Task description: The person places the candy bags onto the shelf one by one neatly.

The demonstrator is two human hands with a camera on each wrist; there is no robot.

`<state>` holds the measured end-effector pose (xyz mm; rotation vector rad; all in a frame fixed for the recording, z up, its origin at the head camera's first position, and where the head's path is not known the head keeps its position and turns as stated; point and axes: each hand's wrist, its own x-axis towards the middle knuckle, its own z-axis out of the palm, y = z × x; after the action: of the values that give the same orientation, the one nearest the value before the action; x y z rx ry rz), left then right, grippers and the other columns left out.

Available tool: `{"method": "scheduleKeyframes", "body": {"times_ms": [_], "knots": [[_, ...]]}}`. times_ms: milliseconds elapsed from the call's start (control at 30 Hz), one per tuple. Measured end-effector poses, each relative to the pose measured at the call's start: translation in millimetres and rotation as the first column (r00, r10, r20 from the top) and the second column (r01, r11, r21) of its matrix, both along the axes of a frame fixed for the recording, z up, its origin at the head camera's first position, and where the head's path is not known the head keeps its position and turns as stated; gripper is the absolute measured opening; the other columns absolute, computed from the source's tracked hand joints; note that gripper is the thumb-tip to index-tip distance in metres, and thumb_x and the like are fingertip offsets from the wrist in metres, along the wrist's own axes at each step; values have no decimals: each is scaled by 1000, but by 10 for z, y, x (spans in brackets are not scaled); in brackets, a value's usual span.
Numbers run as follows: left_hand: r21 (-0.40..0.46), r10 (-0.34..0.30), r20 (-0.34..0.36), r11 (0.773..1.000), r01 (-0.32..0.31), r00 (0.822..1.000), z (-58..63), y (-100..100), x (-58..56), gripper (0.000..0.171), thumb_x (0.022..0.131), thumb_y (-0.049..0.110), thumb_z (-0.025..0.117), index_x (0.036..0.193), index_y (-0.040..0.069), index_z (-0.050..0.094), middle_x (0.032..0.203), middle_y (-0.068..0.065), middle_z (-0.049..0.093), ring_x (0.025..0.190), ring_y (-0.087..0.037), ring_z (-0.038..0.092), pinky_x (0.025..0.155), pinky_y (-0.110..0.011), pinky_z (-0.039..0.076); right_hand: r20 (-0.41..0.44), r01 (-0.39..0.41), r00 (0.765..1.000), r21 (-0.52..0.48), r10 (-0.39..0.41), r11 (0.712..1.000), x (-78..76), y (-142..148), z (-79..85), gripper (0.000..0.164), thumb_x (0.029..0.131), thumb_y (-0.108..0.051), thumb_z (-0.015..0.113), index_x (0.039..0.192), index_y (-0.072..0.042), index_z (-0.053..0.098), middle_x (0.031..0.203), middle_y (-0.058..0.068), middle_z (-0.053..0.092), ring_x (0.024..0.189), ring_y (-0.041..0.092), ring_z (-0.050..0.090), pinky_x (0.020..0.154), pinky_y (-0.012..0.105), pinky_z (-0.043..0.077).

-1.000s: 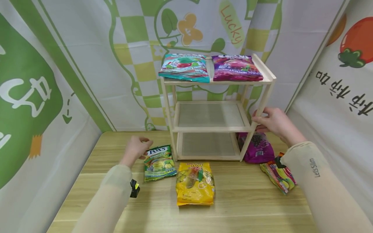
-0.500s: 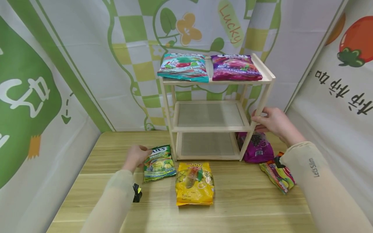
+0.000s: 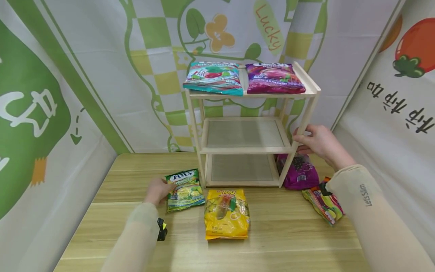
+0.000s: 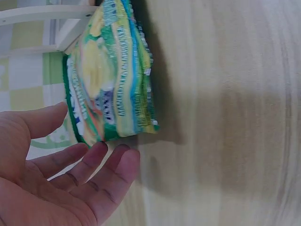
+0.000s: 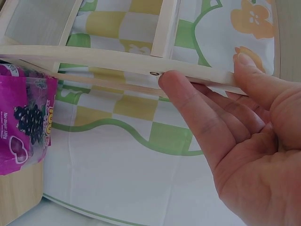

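My left hand (image 3: 159,190) is at the left edge of a green Fox's candy bag (image 3: 185,190) lying on the table. In the left wrist view the fingers (image 4: 113,181) are loosely bent at the bag's near end, the thumb apart from them; whether they touch it is hard to tell. My right hand (image 3: 319,145) holds the right front post of a wooden three-tier shelf (image 3: 246,151), thumb on one side and fingers on the other in the right wrist view. A teal candy bag (image 3: 214,78) and a purple-red one (image 3: 275,78) lie on the top tier.
A yellow candy bag (image 3: 227,214) lies in front of the shelf. A purple grape-print bag (image 3: 301,175) sits by its right leg. Partly behind the right sleeve is a multicoloured packet (image 3: 323,204). Printed curtains (image 3: 153,75) enclose the wooden table (image 3: 289,238).
My left hand has come down and toward me along the green candy bag's left edge. The right hand stays on the post, and the bags have not visibly moved.
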<state>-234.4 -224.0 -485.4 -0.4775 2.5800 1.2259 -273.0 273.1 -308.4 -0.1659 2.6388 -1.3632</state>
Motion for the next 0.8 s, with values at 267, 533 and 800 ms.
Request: {"method": "scheduleKeyframes", "body": {"times_ms": [267, 533, 800], "knots": [[76, 76, 54, 994, -80, 996, -61, 30, 53, 45, 96, 19, 69, 126, -12, 54, 85, -13, 58, 58, -18, 56, 54, -33, 56, 9, 5, 1000, -7, -5, 1000, 4, -2, 1, 48, 106, -26, 57, 139, 8, 49, 131, 37, 59, 103, 37, 72, 81, 34, 63], [53, 64, 26, 996, -65, 998, -128, 16, 76, 36, 93, 15, 72, 113, -11, 56, 76, -13, 54, 59, -22, 59, 55, -37, 60, 7, 5, 1000, -10, -5, 1000, 17, -6, 12, 49, 106, -27, 57, 139, 8, 49, 131, 37, 58, 103, 38, 72, 81, 33, 63], [101, 117, 34, 988, -119, 993, -181, 31, 110, 33, 89, 7, 76, 109, -13, 59, 82, -19, 63, 57, -24, 65, 53, -38, 61, -7, 6, 1000, -22, -6, 1000, 16, -15, 10, 45, 106, -22, 57, 137, 10, 49, 131, 39, 57, 100, 36, 73, 80, 33, 63]]}}
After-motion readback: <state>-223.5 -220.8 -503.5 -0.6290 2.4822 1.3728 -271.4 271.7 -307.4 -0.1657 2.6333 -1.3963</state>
